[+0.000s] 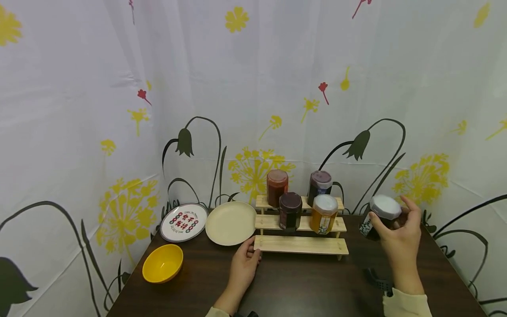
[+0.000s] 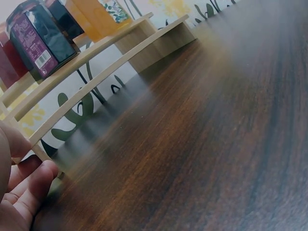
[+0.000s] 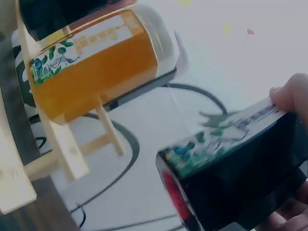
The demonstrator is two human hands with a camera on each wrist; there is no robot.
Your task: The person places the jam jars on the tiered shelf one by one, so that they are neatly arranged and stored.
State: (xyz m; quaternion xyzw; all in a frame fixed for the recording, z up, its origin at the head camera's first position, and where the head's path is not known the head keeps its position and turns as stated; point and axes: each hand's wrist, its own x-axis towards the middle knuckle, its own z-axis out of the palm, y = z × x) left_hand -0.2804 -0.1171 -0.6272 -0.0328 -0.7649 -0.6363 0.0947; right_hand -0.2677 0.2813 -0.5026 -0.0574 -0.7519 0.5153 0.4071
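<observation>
My right hand point(image 1: 405, 241) grips a dark jar with a white lid point(image 1: 383, 208), held tilted in the air to the right of a stepped wooden rack point(image 1: 301, 245). The right wrist view shows that jar's leafy printed label. At the rack's lower left end, my left hand point(image 1: 242, 265) pinches the wood between thumb and fingers. The middle step bears a dark jar point(image 1: 290, 211) and an amber jar with a white lid point(image 1: 324, 213). On the top step stand a reddish-brown jar point(image 1: 277, 188) and a dark purple jar point(image 1: 319, 186).
Left of the rack are a cream plate point(image 1: 231, 223) and a white plate with red lettering point(image 1: 184, 222). A yellow bowl point(image 1: 163, 263) stands nearer the front left. Behind the dark wooden table point(image 1: 301, 286) hangs a flower-printed curtain point(image 1: 253, 88).
</observation>
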